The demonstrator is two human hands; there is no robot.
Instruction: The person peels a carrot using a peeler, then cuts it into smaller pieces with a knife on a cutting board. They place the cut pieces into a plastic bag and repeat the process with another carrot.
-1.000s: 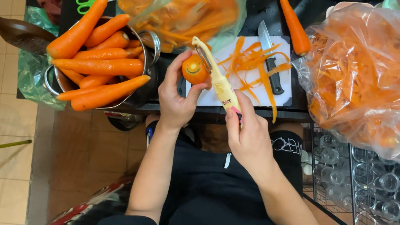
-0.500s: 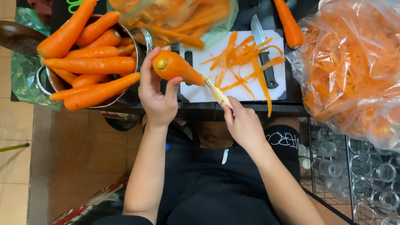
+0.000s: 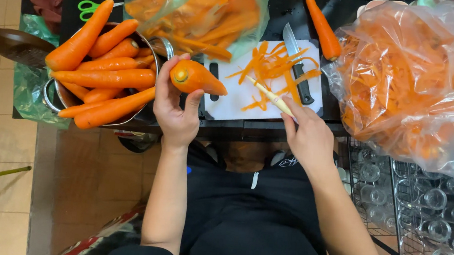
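My left hand [image 3: 176, 111] grips a peeled orange carrot [image 3: 195, 78] by its thick end, holding it level right beside the metal pot [image 3: 51, 97]. Several peeled carrots [image 3: 104, 77] are heaped in that pot. My right hand [image 3: 309, 135] holds a pale yellow peeler [image 3: 269, 95], its tip over the white cutting board [image 3: 229, 100]. Orange peel strips [image 3: 269, 65] lie on the board, next to a black-handled knife [image 3: 298, 68].
A clear bag of carrots [image 3: 194, 8] lies behind the board; a loose carrot [image 3: 323, 26] rests beside it. A big plastic bag of peelings [image 3: 408, 89] fills the right. Green scissors [image 3: 91, 8] lie at the back left. Glasses in a wire rack [image 3: 429, 213] stand lower right.
My left hand has carried the carrot leftward from the board to the pot's edge. My right hand with the peeler has drifted slightly right and lowered over the board.
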